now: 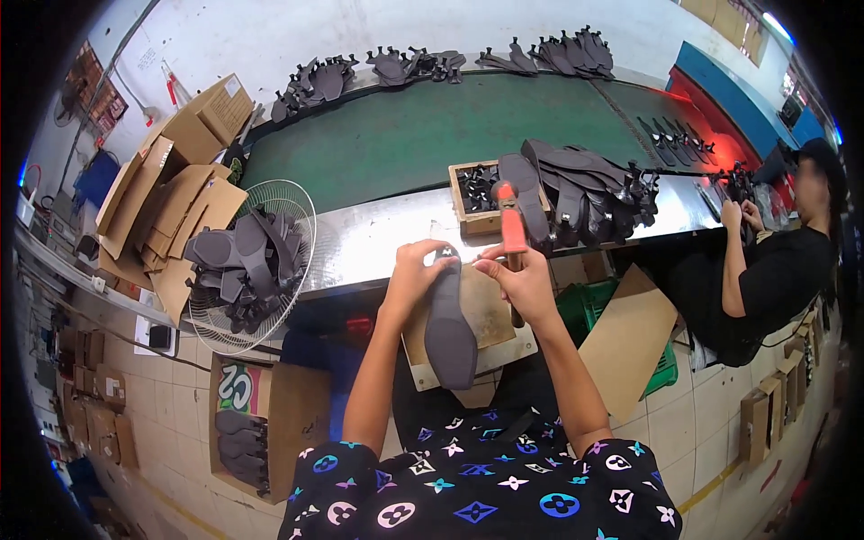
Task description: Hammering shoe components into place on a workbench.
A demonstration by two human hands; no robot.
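Note:
A long dark grey shoe sole (pixel 450 337) lies lengthwise in front of me, its narrow end away from me. My left hand (pixel 418 274) is closed round that narrow end, where a small shiny piece (pixel 446 254) shows between finger and thumb. Held in my right hand (pixel 524 286) is a hammer with a red head (pixel 512 229), raised just right of the sole. The right thumb and forefinger come together near the sole's tip; whether they pinch a small part cannot be made out. Beneath the sole is a worn board (pixel 490 328) with pale edges.
Beyond my hands stands a wooden box (pixel 477 223) of small black parts, beside piled soles (pixel 585 184). Behind runs a green conveyor belt (pixel 387 144) with more soles. A wire basket (pixel 301 297) of soles sits left. A co-worker (pixel 765 256) works at right.

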